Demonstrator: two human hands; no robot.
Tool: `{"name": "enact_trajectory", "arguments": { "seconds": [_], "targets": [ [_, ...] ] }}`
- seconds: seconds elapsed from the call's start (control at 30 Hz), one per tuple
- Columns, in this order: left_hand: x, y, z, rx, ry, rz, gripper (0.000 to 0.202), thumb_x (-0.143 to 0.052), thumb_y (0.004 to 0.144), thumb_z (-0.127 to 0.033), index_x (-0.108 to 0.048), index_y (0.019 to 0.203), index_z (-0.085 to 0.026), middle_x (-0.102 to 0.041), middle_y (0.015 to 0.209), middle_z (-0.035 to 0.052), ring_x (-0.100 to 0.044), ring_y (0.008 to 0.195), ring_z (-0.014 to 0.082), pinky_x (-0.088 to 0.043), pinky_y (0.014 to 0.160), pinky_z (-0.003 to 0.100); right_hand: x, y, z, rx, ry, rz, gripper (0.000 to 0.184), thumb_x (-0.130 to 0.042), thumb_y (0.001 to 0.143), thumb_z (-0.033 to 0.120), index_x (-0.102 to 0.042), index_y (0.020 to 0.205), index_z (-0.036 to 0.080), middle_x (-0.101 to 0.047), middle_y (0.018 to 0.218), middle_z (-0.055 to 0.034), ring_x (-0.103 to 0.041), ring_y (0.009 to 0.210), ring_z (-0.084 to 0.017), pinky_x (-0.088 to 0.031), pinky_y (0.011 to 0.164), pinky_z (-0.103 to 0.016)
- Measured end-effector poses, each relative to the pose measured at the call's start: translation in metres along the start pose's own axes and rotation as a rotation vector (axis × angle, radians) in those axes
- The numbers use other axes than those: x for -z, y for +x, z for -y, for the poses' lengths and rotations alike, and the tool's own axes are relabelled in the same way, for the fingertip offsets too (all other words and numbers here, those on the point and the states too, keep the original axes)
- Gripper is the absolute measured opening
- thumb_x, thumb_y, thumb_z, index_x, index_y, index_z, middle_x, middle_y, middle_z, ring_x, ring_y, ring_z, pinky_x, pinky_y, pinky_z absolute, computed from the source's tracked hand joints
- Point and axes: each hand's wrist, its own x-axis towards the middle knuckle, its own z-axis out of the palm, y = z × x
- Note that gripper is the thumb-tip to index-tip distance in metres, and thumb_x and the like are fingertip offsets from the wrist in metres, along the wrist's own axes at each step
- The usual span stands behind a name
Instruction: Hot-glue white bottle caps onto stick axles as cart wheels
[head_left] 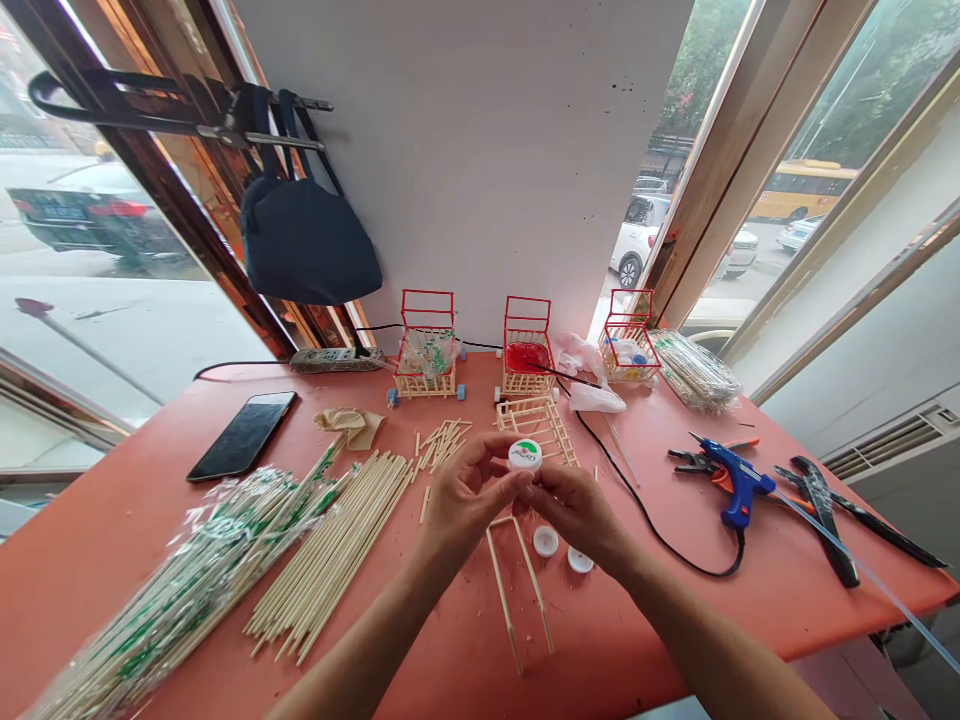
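My left hand and my right hand meet above the middle of the red table. Together their fingertips pinch a small white bottle cap with a green and red print on top. Two more white caps lie on the table just below my right hand. A U-shaped frame of thin wooden sticks lies under my hands. A small ladder-like stick frame rests just beyond the held cap.
Loose chopsticks and wrapped chopstick packs lie at left, with a black phone. Three red-handled stick carts stand at the back. A blue glue gun, its black cord, pliers and cutters lie at right.
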Motion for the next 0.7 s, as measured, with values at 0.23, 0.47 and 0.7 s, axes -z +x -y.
{"name": "enact_trajectory", "arguments": {
  "seconds": [0.23,0.47,0.7],
  "targets": [
    [-0.0006,-0.0001,0.0,0.012,0.019,-0.006,0.037,-0.09,0.07,-0.033,-0.074,0.099,-0.017,-0.073,0.085,0.0035,-0.067,0.064,0.014,-0.058,0.055,0.023,-0.0003,-0.0002,-0.0012,-0.009,0.027,0.003,0.042,-0.061,0.099,0.054,-0.067,0.077,0.019,-0.071,0.07,-0.0018,-0.065,0.065,-0.015,-0.047,0.061,-0.025],
    [-0.0023,0.0001,-0.003,0.002,0.031,0.005,0.04,-0.09,0.07,-0.038,-0.073,0.098,-0.016,-0.074,0.084,0.0045,-0.067,0.061,0.0143,-0.058,0.053,0.024,-0.0009,0.0001,0.0002,-0.013,0.035,0.004,0.039,-0.062,0.099,0.05,-0.067,0.076,0.018,-0.07,0.069,-0.0014,-0.063,0.064,-0.015,-0.046,0.06,-0.024],
    [-0.0009,-0.0003,-0.0006,0.011,0.011,0.004,0.036,-0.09,0.071,-0.033,-0.073,0.099,-0.016,-0.073,0.084,0.0033,-0.068,0.063,0.0145,-0.059,0.053,0.024,-0.0004,-0.0006,-0.0007,-0.032,0.024,0.004,0.043,-0.061,0.098,0.054,-0.067,0.076,0.019,-0.071,0.07,-0.0021,-0.064,0.065,-0.016,-0.048,0.062,-0.025]
  ]
}}
